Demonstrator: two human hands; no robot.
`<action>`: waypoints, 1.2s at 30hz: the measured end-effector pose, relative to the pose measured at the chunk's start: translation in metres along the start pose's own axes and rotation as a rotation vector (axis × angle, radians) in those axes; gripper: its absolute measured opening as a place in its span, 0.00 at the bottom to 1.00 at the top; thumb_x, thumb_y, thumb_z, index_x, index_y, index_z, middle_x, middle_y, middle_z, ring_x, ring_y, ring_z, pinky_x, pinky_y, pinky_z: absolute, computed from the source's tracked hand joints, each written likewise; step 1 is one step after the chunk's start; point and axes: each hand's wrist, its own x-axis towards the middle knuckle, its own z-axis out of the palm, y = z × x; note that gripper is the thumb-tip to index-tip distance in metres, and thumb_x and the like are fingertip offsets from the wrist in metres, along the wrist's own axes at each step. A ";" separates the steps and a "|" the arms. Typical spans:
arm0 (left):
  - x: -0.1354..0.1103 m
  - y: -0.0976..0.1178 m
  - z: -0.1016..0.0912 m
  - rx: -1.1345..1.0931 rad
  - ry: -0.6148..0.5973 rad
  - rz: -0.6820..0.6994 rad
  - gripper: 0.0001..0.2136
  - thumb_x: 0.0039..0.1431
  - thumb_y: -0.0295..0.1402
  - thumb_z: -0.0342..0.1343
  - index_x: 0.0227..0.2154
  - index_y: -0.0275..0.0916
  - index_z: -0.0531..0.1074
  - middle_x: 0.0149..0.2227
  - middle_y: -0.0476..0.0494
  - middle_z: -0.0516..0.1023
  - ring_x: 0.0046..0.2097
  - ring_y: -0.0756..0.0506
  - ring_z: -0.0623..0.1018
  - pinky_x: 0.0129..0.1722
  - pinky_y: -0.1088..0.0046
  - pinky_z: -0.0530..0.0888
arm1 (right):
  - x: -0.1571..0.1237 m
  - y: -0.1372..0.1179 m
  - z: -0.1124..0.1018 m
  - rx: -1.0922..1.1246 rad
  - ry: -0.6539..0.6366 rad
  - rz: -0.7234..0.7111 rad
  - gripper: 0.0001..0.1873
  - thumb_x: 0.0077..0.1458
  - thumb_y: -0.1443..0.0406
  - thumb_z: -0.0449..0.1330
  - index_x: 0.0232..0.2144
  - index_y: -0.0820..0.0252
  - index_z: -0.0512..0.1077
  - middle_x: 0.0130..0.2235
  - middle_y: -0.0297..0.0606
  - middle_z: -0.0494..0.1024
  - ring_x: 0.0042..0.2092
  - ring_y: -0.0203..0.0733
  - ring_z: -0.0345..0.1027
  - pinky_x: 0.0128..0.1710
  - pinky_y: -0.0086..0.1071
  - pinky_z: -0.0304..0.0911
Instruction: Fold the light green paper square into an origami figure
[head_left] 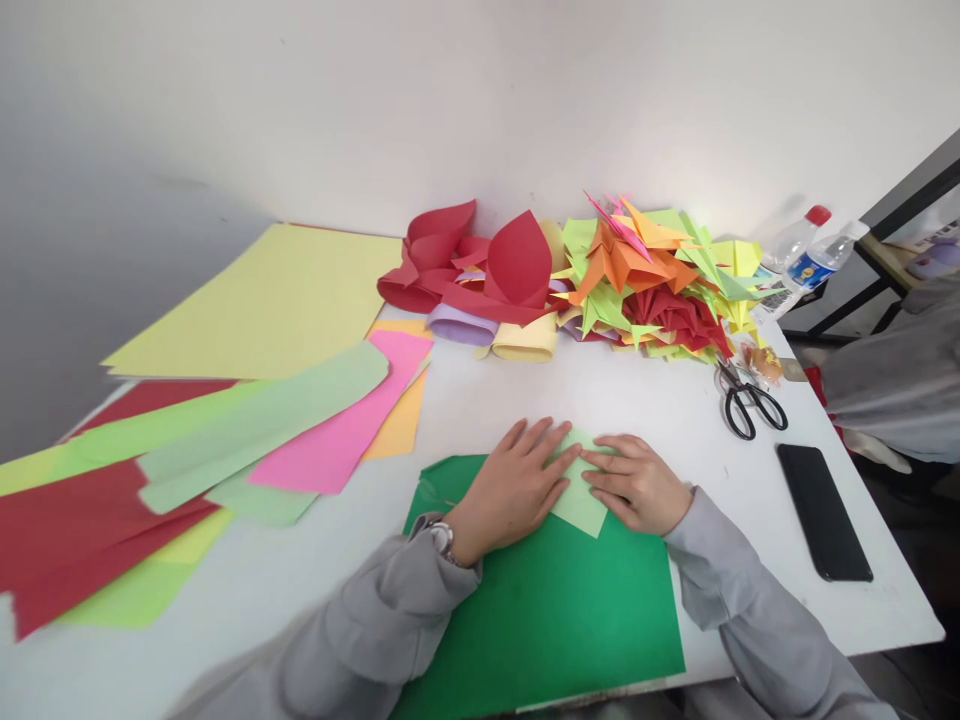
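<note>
A small light green folded paper [579,503] lies on a large dark green sheet [551,610] near the table's front edge. My left hand [510,492] lies flat on the paper's left side, fingers stretched out and pressing down. My right hand [636,484] rests on its right side, fingers together and pointing left, tips meeting the left hand's fingers over the paper. Neither hand grips anything. Grey sleeves cover both arms, and a watch sits on my left wrist.
Loose coloured sheets [262,420] spread over the left of the white table [480,400]. A heap of folded paper shapes [570,280] lies at the back. Scissors [746,398], a black phone [823,512] and two plastic bottles [806,255] are at the right. Another person's grey sleeve [900,380] shows far right.
</note>
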 end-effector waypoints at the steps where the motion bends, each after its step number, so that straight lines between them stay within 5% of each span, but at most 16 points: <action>1: 0.000 0.000 0.000 0.000 -0.002 -0.001 0.18 0.65 0.34 0.46 0.55 0.40 0.68 0.60 0.35 0.65 0.60 0.35 0.65 0.57 0.49 0.63 | 0.000 0.000 0.000 -0.001 -0.001 0.002 0.11 0.59 0.66 0.57 0.44 0.58 0.75 0.51 0.41 0.76 0.56 0.50 0.63 0.52 0.48 0.64; 11: 0.000 0.002 0.000 0.048 0.001 -0.027 0.18 0.66 0.35 0.46 0.56 0.40 0.66 0.61 0.32 0.63 0.61 0.35 0.64 0.57 0.50 0.63 | 0.000 0.000 0.000 0.012 0.012 0.008 0.11 0.59 0.65 0.56 0.43 0.58 0.76 0.50 0.40 0.77 0.56 0.51 0.64 0.52 0.49 0.64; 24: 0.000 0.001 0.001 0.046 -0.044 -0.001 0.18 0.67 0.36 0.44 0.56 0.40 0.67 0.61 0.42 0.66 0.60 0.33 0.64 0.58 0.49 0.61 | 0.000 0.000 0.000 0.017 0.006 0.005 0.11 0.60 0.65 0.56 0.43 0.59 0.76 0.50 0.39 0.77 0.56 0.51 0.64 0.52 0.48 0.64; 36: -0.001 0.002 0.001 0.072 -0.065 -0.045 0.21 0.67 0.38 0.42 0.59 0.36 0.63 0.61 0.33 0.63 0.62 0.34 0.63 0.59 0.51 0.61 | 0.000 -0.001 0.000 0.025 0.003 0.018 0.11 0.60 0.65 0.57 0.42 0.60 0.76 0.50 0.40 0.77 0.55 0.51 0.64 0.52 0.48 0.64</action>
